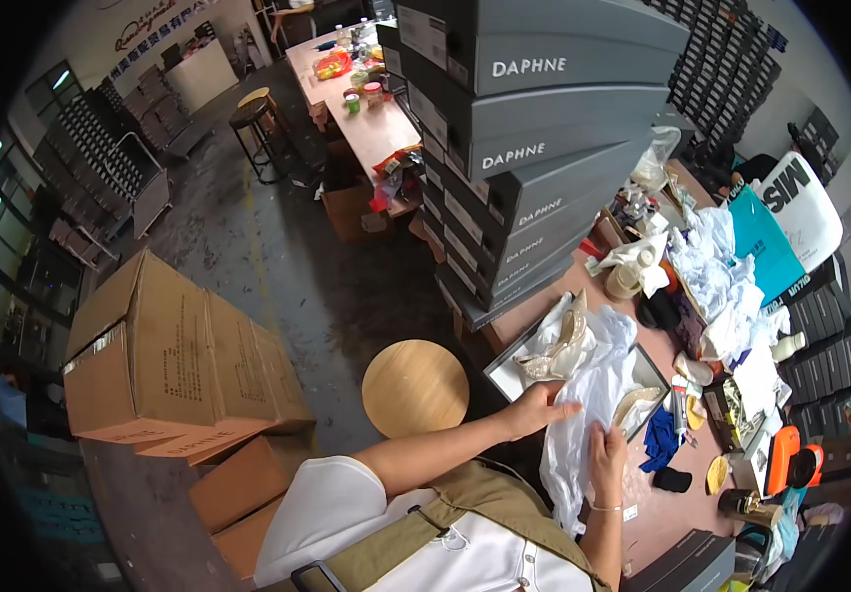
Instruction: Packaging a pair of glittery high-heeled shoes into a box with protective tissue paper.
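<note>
While the left hand (536, 411) and right hand (607, 462) grasp, fingers closed, white tissue paper (595, 380) draped across the open shoebox (649, 371) at twelve o'clock, uneven tugging could rip it or drag the beige shoe (571, 331) at its eleven.

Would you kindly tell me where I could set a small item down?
The round stool top, left of the open shoebox, is bare. The pink table has a free patch between the small black item and the grey box at the lower edge. Its right side is crowded with crumpled white paper.
</note>
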